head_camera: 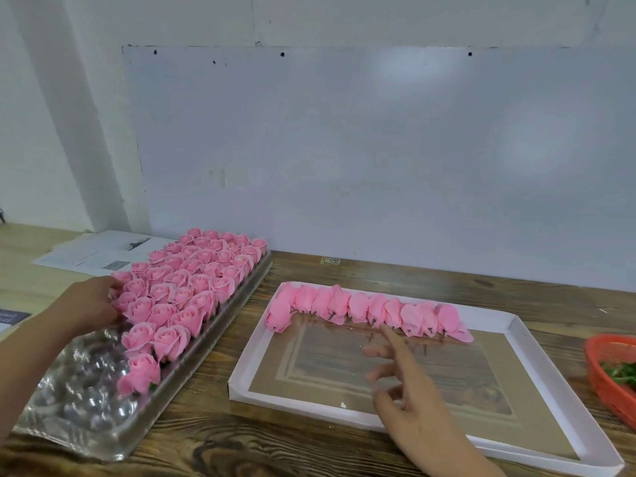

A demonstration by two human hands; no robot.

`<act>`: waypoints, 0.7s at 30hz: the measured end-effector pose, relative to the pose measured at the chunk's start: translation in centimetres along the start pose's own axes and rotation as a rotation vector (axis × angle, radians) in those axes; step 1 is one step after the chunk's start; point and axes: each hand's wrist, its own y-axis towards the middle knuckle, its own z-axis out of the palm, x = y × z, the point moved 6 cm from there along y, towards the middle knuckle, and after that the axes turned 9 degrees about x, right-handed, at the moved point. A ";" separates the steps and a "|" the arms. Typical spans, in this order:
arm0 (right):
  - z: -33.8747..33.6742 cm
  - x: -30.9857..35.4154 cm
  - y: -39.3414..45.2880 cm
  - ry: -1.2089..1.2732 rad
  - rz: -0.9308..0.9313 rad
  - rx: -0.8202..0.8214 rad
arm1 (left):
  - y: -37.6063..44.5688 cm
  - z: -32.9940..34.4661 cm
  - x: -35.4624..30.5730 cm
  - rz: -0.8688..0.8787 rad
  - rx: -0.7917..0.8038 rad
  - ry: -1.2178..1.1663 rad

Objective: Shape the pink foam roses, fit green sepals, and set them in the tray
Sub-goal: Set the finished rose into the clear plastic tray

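Left hand (90, 302) pinches, I see, a finished rose (121, 302) at the tray (192, 364) edge; right hand (409, 395) hovers spread, empty, over the white box (537, 346) of unshaped roses (375, 309).

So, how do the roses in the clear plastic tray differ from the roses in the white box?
The roses in the clear plastic tray stand upright with petals opened and fill many rows; the roses in the white box lie on their sides, closed like buds, in one row along the far edge. The left hand touches the tray roses; the right hand reaches toward the box roses. Both groups are pink.
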 end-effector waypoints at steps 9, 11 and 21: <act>-0.2 0.5 -0.3 0.041 0.003 0.014 | -2.2 -0.1 0.4 0.046 0.029 -0.114; -0.1 0.5 -0.2 0.049 0.009 0.015 | -2.7 -0.5 0.8 0.035 0.053 -0.128; -0.2 0.3 -0.2 0.008 -0.056 0.005 | -12.1 -2.3 -12.0 0.446 -0.315 -0.203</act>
